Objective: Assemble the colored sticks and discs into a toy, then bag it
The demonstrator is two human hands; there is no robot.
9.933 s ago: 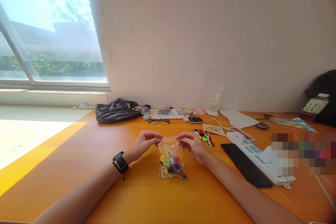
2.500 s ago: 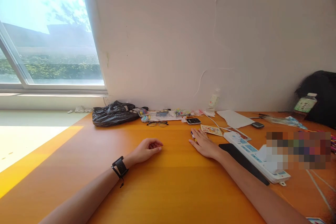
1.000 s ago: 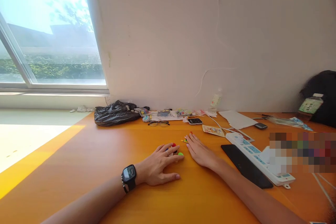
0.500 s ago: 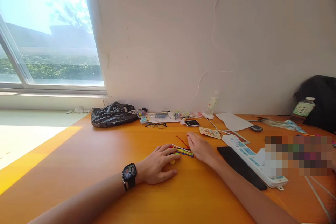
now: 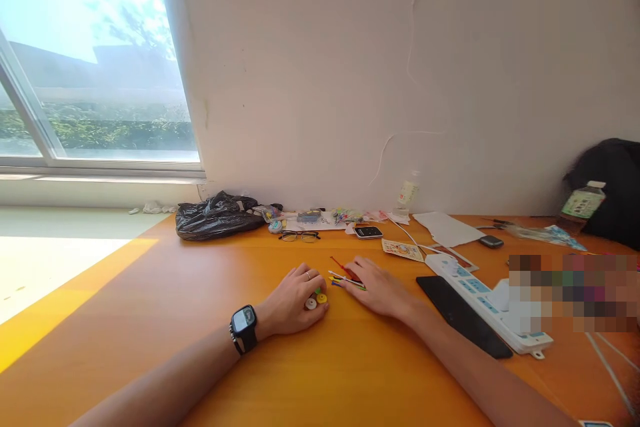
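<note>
My left hand (image 5: 295,300), with a ring and a black watch, rests on the table with its fingers curled around several small round pieces. A white disc (image 5: 311,304), a yellow disc (image 5: 322,298) and part of a green one (image 5: 318,290) show by its fingertips. To the right, my right hand (image 5: 377,287) lies over a small bundle of thin coloured sticks (image 5: 340,279), thumb and fingers closed about them. White, yellow, blue and green ends stick out to the left. A red stick (image 5: 340,263) points away at the back; the rest is under my fingers.
A white power strip (image 5: 485,307) and a black flat slab (image 5: 460,317) lie right of my right arm. Behind are a black plastic bag (image 5: 217,217), glasses (image 5: 300,236), a small black device (image 5: 367,232), a printed card (image 5: 403,250) and a bottle (image 5: 407,195).
My left hand has drawn back to the left, its fingers curling and the discs coming into view. My right hand has shifted left over the sticks, which now lie apart from my left hand.
</note>
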